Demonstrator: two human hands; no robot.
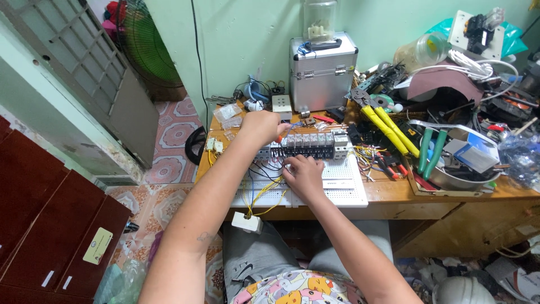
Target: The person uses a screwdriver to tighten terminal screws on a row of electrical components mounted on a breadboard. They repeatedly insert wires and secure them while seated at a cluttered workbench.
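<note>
— On the wooden desk (394, 197), what can't you make out?

— Quite a bit. The left hand (260, 125) is seen from the back, fingers curled in; an orange-red tip (279, 138) pokes out beside it, but whether the hand grips that tool I cannot tell. The right hand (304, 173) lies knuckles up on the white perforated board (343, 188), fingers bent downward onto the wiring, so whatever the fingertips pinch is hidden underneath. The board's left part is covered by the left forearm.

— And the row of breakers?

— The row of grey breakers (312, 144) sits along the far edge of the board, between the two hands, mounted side by side, pale tops over dark fronts. Black wires (264, 169) and yellow wires (264, 194) run from under it toward the near edge, where a small white box (246, 223) hangs off the desk.

— Around it?

— A silver metal case (323, 73) stands behind against the wall, yellow-handled cutters (388, 129) lie to the right, and green-handled pliers (430, 149) near a cluttered tray.
</note>
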